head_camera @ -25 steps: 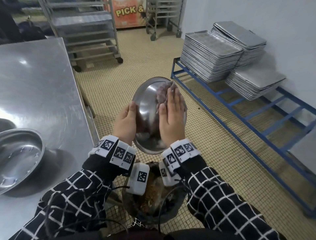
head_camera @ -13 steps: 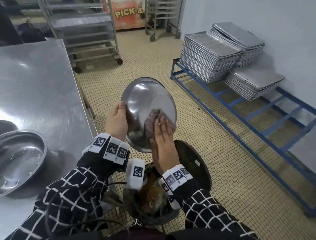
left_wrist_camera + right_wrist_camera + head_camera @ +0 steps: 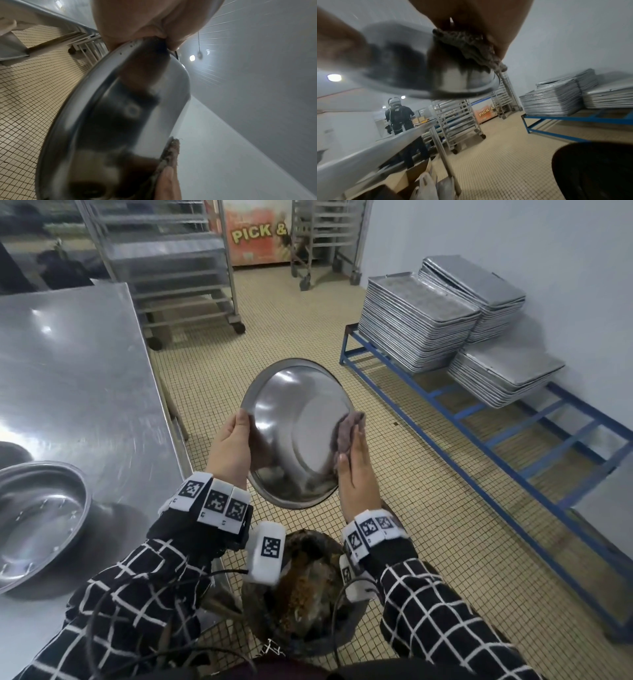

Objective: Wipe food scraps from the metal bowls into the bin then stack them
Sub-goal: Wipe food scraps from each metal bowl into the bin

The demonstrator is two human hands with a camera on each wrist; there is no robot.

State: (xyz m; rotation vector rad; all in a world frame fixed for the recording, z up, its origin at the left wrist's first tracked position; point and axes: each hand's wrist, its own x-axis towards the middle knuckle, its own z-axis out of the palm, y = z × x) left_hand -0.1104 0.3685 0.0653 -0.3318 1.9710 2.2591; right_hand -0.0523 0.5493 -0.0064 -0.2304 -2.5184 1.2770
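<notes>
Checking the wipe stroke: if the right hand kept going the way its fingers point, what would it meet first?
The right hand presses a grey-brown cloth at the right rim of the tilted round metal bowl. Beyond it the way looks free toward the tiled floor, though depth is unclear.

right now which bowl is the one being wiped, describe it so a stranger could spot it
Start at the steel table on the left; just past its right edge, above the bin of scraps on the floor, the left hand holds a metal bowl tilted up. Unlike the other bowl lying flat on the table, the right hand presses a grey cloth against its inside.
</notes>
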